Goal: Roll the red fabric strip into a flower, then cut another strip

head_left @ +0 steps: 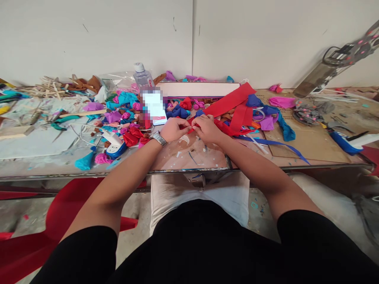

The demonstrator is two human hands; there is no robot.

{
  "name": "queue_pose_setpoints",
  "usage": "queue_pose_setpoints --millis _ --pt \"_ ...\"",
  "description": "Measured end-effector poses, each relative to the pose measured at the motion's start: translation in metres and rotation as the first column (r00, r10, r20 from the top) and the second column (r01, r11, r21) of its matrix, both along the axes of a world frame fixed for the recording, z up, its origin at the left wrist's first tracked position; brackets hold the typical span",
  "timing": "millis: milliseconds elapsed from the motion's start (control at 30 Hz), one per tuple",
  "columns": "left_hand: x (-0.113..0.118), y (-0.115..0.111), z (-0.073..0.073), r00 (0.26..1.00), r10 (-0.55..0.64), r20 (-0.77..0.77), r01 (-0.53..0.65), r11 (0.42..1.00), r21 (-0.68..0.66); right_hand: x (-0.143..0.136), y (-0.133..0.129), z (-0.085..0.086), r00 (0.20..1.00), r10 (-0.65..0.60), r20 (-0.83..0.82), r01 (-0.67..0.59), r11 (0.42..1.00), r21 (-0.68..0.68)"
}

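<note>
Red cloth [191, 129]: frame centre; likely light, soft, best held by edges
Left hand [171, 130]: fingers gripping it
Right hand [208, 129]: fingers gripping it too

Red material [193, 126] sits crumpled and bunched over the table [195, 156].

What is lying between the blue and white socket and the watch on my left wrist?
The head view shows a crumpled red piece near the socket and a pink one nearer the watch.
</note>
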State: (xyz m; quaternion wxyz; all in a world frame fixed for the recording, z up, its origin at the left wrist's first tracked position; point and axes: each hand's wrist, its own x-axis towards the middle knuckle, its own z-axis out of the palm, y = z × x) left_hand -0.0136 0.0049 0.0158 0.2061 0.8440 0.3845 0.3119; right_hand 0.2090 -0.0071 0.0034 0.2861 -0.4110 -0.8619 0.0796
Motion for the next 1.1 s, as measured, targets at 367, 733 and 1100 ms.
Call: queue_pose_setpoints --millis 367,733,1100 --pt "-0.0001 0.0026 -0.0041 1.0 0.014 -0.019 -0.014 1.0 -0.005 0.0023 -0.0002 0.0044 0.999 0.008 -0.038 -0.007 0.999 0.044" --pt "0.0004 0.0021 -0.0053 0.999 -0.034 0.03 0.035 0.998 -0.056 -0.0004 0.0001 0.002 1.0 -0.011 -0.015 0.012 0.999 0.047" --pt "0.001 0.0036 -0.0064 1.0 -0.017 0.022 0.02 0.992 -0.121 0.0 -0.0015 0.0053 0.998 -0.01 -0.065 0.014 0.998 0.056"
